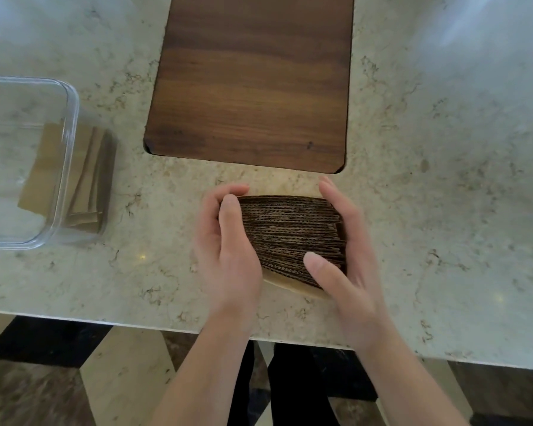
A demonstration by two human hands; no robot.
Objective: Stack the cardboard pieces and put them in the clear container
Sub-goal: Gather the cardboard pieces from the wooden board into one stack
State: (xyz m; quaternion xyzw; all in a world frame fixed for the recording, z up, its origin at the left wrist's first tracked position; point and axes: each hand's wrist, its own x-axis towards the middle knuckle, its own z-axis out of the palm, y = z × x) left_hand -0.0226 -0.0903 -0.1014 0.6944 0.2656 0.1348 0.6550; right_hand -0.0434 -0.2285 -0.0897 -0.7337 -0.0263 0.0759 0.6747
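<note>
Just below the dark wooden board (253, 81), the thick stack of brown corrugated cardboard pieces (290, 238) sat on the marble desk (443, 179), left hand (225, 241) and right hand (342, 259) fingers clamped on its sides. Looked light, stiff, but prone to sliding apart, so squeezing both sides seemed smart.

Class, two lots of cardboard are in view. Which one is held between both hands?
The cardboard stack near the counter's front edge, pressed between the left hand and right hand. The other pieces lie in the clear container.

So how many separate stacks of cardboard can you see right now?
2. One cardboard stack squeezed between both hands on the counter; a smaller stack inside the clear container, left. Individual pieces can't be counted.
</note>
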